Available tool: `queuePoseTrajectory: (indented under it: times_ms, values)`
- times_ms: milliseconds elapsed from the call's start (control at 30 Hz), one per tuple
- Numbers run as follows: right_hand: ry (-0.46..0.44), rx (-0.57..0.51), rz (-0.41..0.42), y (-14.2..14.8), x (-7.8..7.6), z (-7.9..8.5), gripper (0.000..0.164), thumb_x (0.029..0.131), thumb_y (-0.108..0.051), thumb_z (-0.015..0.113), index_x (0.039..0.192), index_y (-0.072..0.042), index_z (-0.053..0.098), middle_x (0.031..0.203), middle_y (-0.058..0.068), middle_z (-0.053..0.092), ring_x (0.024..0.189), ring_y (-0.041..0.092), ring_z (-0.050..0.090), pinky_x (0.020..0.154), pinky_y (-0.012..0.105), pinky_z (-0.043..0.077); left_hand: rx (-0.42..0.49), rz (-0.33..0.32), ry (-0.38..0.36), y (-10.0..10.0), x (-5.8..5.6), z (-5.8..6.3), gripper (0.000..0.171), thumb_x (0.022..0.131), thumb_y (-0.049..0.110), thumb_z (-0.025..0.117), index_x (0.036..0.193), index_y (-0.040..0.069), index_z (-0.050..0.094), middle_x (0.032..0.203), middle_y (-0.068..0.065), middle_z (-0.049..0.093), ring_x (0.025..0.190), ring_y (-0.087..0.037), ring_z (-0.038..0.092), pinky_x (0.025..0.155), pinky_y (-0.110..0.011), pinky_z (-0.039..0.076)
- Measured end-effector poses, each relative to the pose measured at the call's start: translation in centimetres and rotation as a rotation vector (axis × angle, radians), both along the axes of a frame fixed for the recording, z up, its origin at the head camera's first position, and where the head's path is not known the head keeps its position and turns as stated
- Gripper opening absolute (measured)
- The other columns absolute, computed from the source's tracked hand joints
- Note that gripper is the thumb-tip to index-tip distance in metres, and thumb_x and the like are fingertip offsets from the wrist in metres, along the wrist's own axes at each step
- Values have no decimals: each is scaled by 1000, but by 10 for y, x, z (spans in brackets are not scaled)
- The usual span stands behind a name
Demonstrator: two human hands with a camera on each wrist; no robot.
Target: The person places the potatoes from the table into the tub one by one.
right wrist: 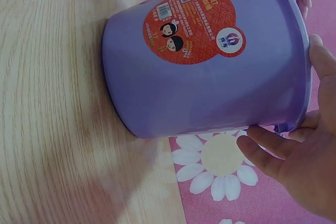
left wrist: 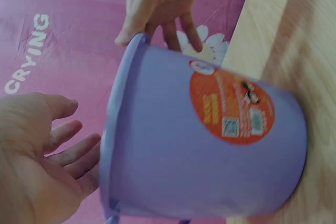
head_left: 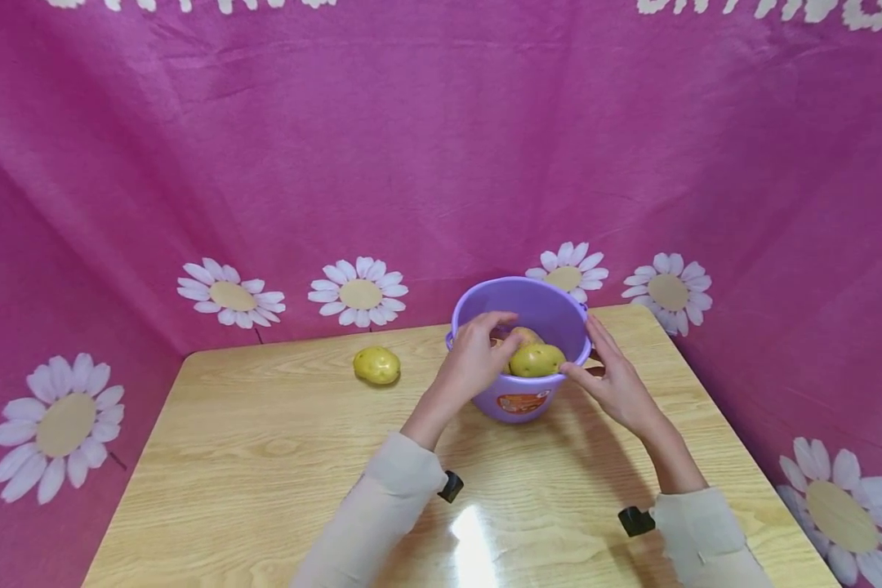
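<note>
A purple bucket (head_left: 510, 402) with an orange-red label (left wrist: 233, 106) stands upright on the table. Inside lie a yellow-green potato (head_left: 536, 360) and a browner one (head_left: 527, 336) behind it, partly hidden. My left hand (head_left: 478, 351) hovers at the bucket's mouth with loosely bent fingers, and nothing shows in its palm in the left wrist view. On the other side, my right hand (head_left: 617, 384) rests its thumb on the rim and its spread fingers against the outer wall, near the handle lug (right wrist: 282, 128). Another yellow potato (head_left: 377, 365) lies on the table, left of the bucket.
The wooden table (head_left: 265, 457) ends at a pink curtain (head_left: 412, 163) printed with white daisies, close behind the bucket. More of this cloth hangs at both sides. A bright reflection falls on the tabletop near the front.
</note>
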State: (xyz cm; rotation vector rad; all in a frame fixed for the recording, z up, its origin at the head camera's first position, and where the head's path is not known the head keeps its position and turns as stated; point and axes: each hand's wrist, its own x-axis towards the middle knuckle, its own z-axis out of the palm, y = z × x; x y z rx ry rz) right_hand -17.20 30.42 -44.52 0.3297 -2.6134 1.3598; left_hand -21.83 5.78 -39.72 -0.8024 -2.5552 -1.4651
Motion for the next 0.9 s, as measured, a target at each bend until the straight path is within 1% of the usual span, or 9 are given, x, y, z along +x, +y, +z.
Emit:
queuePoseTrajectory:
  times_ms: [167,267,400,533,633,733,767,800,900]
  values:
    - [22,-2,5,-1,1,0,86,99,-14,72,163,2,16,170,22,13,129,46,54,96,55,53,51,33,0,-19,-2,5,34,99,12,69,132,1,67,124,-13,71,106,-22,70,91,-31,57]
    - [25,-9,6,-1,1,0,86,99,-13,72,163,2,16,170,21,13,129,46,53,96,57,52,80,51,-5,-31,-3,7,35,99,10,69,132,-2,66,123,-15,70,106,-26,70,90,-30,57]
    - [21,-1,3,0,1,0,86,99,-14,72,162,3,16,170,22,13,128,46,54,95,51,54,108,94,3,-51,-6,7,36,98,7,70,131,-5,65,121,-20,70,106,-31,69,91,-32,57]
    - [19,8,0,0,0,-1,87,99,-15,72,162,3,16,169,24,13,127,46,54,93,33,56,113,155,5,-73,-9,5,37,97,6,70,131,-5,65,119,-20,70,106,-30,69,92,-35,58]
    - [18,8,-1,0,1,-1,87,99,-15,72,163,2,16,169,24,14,127,46,55,93,34,56,115,188,2,-88,-10,3,37,97,7,70,132,-4,65,122,-20,70,107,-31,70,93,-37,57]
    - [13,9,-3,0,1,0,88,99,-16,72,163,1,15,169,23,13,128,44,55,95,43,56,120,209,-1,-101,-11,4,38,97,7,70,133,-4,65,125,-20,69,109,-32,69,94,-39,57]
    - [16,10,-2,0,1,0,88,99,-16,72,163,1,15,169,23,14,127,45,55,94,41,56,123,218,-3,-106,-11,4,38,97,7,70,133,-4,65,125,-20,69,108,-32,69,94,-39,57]
    - [18,10,-1,0,0,0,88,99,-16,72,163,1,15,169,23,14,127,45,55,94,36,56,124,228,-5,-110,-11,5,38,97,8,70,133,-4,65,126,-20,69,109,-32,69,95,-39,57]
    - [28,0,9,-2,-1,-1,88,98,-14,72,163,2,15,169,23,14,127,46,55,89,16,52,126,255,-19,-124,-10,4,37,98,8,70,133,-3,65,128,-18,69,111,-33,69,96,-39,56]
